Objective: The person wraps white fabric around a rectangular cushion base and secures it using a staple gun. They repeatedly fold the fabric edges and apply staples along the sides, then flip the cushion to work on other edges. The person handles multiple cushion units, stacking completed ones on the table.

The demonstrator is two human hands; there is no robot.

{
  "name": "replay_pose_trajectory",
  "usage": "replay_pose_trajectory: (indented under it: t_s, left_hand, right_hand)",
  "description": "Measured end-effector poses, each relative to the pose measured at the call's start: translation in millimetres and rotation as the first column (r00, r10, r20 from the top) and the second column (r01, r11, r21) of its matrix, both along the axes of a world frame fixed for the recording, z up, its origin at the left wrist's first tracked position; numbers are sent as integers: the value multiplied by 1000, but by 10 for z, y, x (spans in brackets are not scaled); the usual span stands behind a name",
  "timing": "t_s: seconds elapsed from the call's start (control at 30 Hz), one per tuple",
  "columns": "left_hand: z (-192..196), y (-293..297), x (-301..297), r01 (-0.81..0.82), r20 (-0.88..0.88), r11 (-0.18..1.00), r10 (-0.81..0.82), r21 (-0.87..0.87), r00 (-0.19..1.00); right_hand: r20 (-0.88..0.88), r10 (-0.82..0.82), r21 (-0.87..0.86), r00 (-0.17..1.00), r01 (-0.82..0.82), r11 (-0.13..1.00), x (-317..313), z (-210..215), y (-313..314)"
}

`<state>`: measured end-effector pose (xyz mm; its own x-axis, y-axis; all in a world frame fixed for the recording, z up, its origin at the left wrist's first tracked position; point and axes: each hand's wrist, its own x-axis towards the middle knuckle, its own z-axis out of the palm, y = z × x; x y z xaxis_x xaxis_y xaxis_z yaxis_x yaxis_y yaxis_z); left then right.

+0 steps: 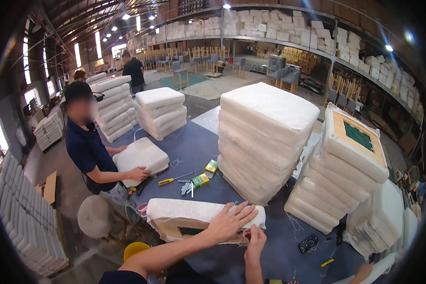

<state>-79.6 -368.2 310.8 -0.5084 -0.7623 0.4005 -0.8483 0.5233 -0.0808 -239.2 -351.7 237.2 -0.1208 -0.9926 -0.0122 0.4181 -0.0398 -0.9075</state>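
Note:
A white fabric-covered seat cushion [175,209] stands on its edge on the dark table in front of me, its wooden frame side toward me. My left hand [232,221] lies flat over its top edge with fingers spread. At the right end of the cushion, my right hand [254,241] has its fingertips closed in a pinch by the cover's lower corner. What lies between those fingertips is too small to make out. Loose threads hang beside them. Red-handled scissors [142,207] lie at the cushion's left end.
Across the table, a co-worker [92,142] rests both hands on another white cushion [142,156]. A yellow screwdriver [168,181], a green-yellow box [200,181] and pale sticks lie between us. Tall cushion stacks [265,137] rise ahead and right. A yellow cutter [327,262] lies near right.

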Motion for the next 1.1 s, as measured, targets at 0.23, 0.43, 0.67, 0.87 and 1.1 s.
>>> replay_pose_trajectory:
  t_s: [0.23,0.43,0.67,0.87,1.1]
  left_hand:
    - [69,-49,17,44,-23,998,-43,51,999]
    - [134,62,-108,62,-22,992,-60,109,998]
    - [367,6,67,159,-248,927,-74,340,966]
    - [239,-103,-98,29,-256,910,86,414,963]
    - [84,54,-213,-129,-200,984,151,120,968]
  right_hand:
    - [-35,-3,9,999,4,1000,24,29,33]
    - [18,-6,52,1000,5,999,-52,-414,89]
    - [147,55,-28,988,-52,998,24,-429,168]
    - [-55,22,-20,998,-23,1000,-66,-622,176]
    - [-76,20,-71,997,-25,997,-201,-800,86]
